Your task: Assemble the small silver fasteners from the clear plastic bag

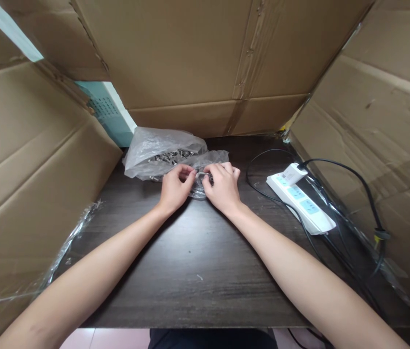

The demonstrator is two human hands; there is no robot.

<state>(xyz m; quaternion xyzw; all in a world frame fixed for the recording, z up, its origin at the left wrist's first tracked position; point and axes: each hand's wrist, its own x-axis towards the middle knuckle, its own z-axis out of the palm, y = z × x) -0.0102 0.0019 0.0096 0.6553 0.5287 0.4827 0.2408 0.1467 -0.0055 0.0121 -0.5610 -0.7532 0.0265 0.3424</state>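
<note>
My left hand (176, 188) and my right hand (222, 185) are close together over the front edge of the plastic bags. Between them is a small silvery metal piece (201, 173), slim like a screw, pinched in my right fingertips. The thumb and fingers of my left hand are drawn together beside its left end; whatever they hold is hidden. Behind my left hand lies an open clear plastic bag (164, 138) with many small metal pieces (173, 156) inside. A second clear bag (216, 156) sits under and behind my right hand, its contents mostly covered.
A white power strip (301, 203) with a white plug adapter (293, 173) lies to the right, with black cables (357, 184) looping around it. Cardboard walls (183, 53) enclose the dark wooden table (190, 271) at the back and on both sides.
</note>
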